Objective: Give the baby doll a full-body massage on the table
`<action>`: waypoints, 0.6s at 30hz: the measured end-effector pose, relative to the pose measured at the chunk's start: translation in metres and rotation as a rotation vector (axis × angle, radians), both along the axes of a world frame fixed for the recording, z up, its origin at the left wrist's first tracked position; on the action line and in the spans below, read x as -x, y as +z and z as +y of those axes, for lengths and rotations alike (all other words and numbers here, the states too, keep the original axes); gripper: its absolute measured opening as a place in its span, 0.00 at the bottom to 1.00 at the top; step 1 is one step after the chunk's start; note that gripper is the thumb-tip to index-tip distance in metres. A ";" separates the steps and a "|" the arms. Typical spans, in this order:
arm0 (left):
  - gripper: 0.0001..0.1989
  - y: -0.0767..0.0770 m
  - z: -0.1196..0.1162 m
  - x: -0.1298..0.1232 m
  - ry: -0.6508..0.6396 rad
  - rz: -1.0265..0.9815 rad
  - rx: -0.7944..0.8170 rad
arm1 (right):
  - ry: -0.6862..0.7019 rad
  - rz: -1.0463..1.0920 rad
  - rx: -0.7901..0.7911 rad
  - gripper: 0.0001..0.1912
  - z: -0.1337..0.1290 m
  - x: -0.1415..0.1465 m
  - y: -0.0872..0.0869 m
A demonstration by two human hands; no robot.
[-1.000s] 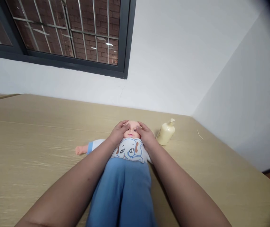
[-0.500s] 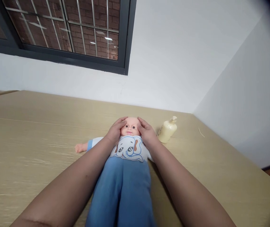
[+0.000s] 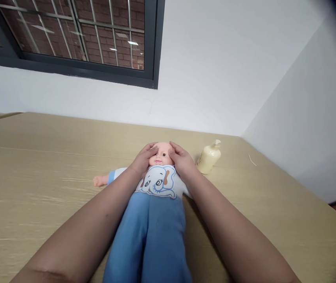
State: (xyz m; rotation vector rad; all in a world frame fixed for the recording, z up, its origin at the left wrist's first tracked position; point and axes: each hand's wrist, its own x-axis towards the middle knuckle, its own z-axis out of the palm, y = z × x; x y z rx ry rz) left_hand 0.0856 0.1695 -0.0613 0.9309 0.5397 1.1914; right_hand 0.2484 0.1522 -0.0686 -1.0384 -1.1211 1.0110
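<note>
A baby doll [image 3: 163, 214] lies on its back on the wooden table, its head toward the wall. It wears a white top with an elephant patch and blue trousers. My left hand [image 3: 144, 159] cups one side of the doll's head, thumb on the cheek near the eye. On the other side my right hand [image 3: 183, 159] mirrors it, its thumb close to the other eye. Both hands are closed around the head, and the fingertips behind it are partly hidden. One doll arm sticks out past my left forearm; the other is mostly covered by my right wrist.
A cream pump bottle [image 3: 209, 158] stands just right of my right hand. Farther right, a thin pale strip [image 3: 252, 160] lies on the table [image 3: 52, 157]. Behind rise a white wall [image 3: 203, 78] and a barred window [image 3: 76, 35].
My left thumb has moved inward over the doll's face, near its eye, and the doll's head is turned slightly to the left. The whole view has shifted a little.
</note>
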 end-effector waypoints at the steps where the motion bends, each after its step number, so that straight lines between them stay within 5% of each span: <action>1: 0.24 0.000 0.001 0.000 0.006 0.004 0.003 | 0.004 0.006 0.004 0.24 0.000 0.000 0.000; 18: 0.26 0.005 -0.005 -0.004 0.106 0.060 0.000 | -0.015 -0.117 0.044 0.31 -0.002 0.001 0.001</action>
